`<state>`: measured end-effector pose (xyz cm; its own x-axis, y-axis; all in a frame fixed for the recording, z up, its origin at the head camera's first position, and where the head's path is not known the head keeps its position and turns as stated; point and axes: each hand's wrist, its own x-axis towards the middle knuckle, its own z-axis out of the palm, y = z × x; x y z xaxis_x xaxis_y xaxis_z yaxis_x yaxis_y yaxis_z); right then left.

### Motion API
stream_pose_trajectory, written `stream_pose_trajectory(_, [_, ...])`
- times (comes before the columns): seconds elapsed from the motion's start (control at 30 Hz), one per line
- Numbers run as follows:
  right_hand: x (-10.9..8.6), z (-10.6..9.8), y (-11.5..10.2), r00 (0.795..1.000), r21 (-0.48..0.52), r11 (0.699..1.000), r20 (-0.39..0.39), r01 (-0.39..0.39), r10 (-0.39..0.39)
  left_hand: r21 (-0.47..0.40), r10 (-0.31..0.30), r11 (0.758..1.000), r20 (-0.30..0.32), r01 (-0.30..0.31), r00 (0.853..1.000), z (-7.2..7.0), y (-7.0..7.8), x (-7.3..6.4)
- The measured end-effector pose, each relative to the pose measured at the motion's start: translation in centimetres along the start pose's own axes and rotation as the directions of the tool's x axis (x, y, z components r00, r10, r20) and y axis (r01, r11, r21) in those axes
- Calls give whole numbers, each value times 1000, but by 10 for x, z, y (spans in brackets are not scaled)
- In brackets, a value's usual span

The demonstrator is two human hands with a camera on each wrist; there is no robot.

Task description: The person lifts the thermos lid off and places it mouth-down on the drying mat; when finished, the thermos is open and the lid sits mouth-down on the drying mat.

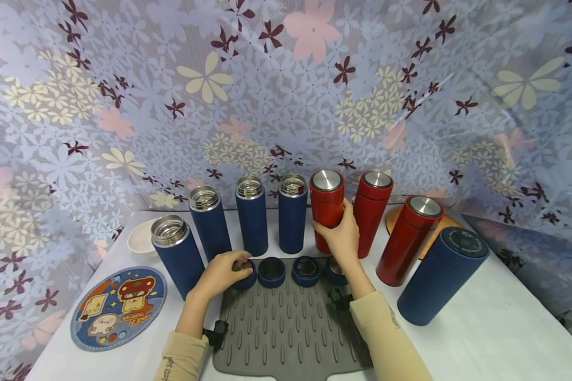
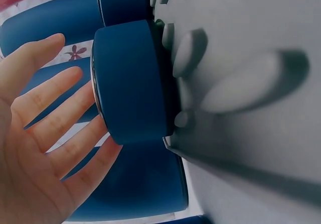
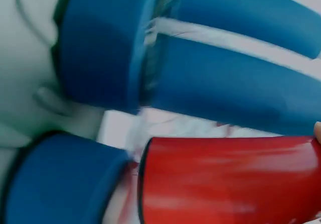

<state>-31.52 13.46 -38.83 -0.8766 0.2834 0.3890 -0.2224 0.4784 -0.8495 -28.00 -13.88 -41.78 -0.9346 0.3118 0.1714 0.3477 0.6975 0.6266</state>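
Note:
With thumb on one side and fingers round the other, my right hand (image 1: 343, 235) grips a red thermos (image 1: 326, 209) capped by a silver-topped lid, in the head view. Its red body (image 3: 225, 181) also fills the lower right wrist view. My left hand (image 1: 221, 272) is over the leftmost blue lid (image 1: 249, 280) on the grey mat (image 1: 286, 328). The left wrist view shows that hand's fingers (image 2: 65, 108) spread and nearly straight, fingertips right at the edge of the blue lid (image 2: 130, 83). Several blue lids stand in a row along the mat's far edge.
Lidless blue thermoses (image 1: 252, 222) stand in an arc at the back left. To the right are two more red thermoses (image 1: 405, 243) and a lidded blue one (image 1: 438, 280). A round cartoon mat (image 1: 119, 309), a pale bowl (image 1: 142, 238) and a wooden disc (image 1: 440, 227) lie around them.

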Motion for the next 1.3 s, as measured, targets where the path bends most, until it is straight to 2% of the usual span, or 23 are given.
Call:
stream_pose_trajectory(0.1, [-10,-8,-13,992,-6,994,-60,108,-108,1,5,1000,6,-5,1000,0,0,0])
stream_pose_trajectory(0.2, [-17,-15,-21,973,-20,977,-91,211,-212,5,11,1000,9,-11,1000,0,-1,1])
stream_pose_trajectory(0.3, [-23,-21,-26,955,-71,956,-68,285,-289,-2,15,1000,11,-15,1000,0,-1,0])
stream_pose_trajectory(0.4, [-26,-26,-28,937,-157,926,-6,344,-350,0,21,1000,3,-21,1000,0,-2,0])
stream_pose_trajectory(0.47, [-27,-29,-27,919,-225,893,46,390,-391,3,21,1000,2,-21,1000,0,-1,0])
stream_pose_trajectory(0.53, [-27,-31,-27,894,-286,848,104,446,-436,12,23,1000,-17,-23,1000,-1,0,0])
stream_pose_trajectory(0.67, [-27,-32,-24,835,-385,741,218,550,-506,-4,39,999,-81,-39,996,-5,8,-1])
stream_pose_trajectory(0.77, [-26,-32,-22,788,-431,660,302,615,-536,-76,57,995,-141,-68,988,-11,18,-3])
stream_pose_trajectory(0.87, [-27,-31,-22,731,-450,577,381,682,-566,-214,104,966,-187,-144,977,-15,29,-5])
stream_pose_trajectory(0.93, [-28,-30,-23,692,-446,530,423,721,-585,-323,122,930,-179,-175,976,-19,39,-8])
stream_pose_trajectory(1.0, [-30,-28,-23,660,-435,498,457,750,-596,-405,162,888,-172,-219,972,-19,43,-9])
stream_pose_trajectory(1.1, [-31,-26,-24,632,-418,474,492,775,-599,-440,214,858,-158,-263,964,-20,45,-10])
stream_pose_trajectory(1.2, [-32,-26,-25,605,-401,453,525,796,-599,-429,278,844,-165,-323,946,-18,39,-9])
stream_pose_trajectory(1.3, [-33,-26,-26,578,-385,431,545,816,-607,-443,291,836,-140,-323,946,-20,38,-10])
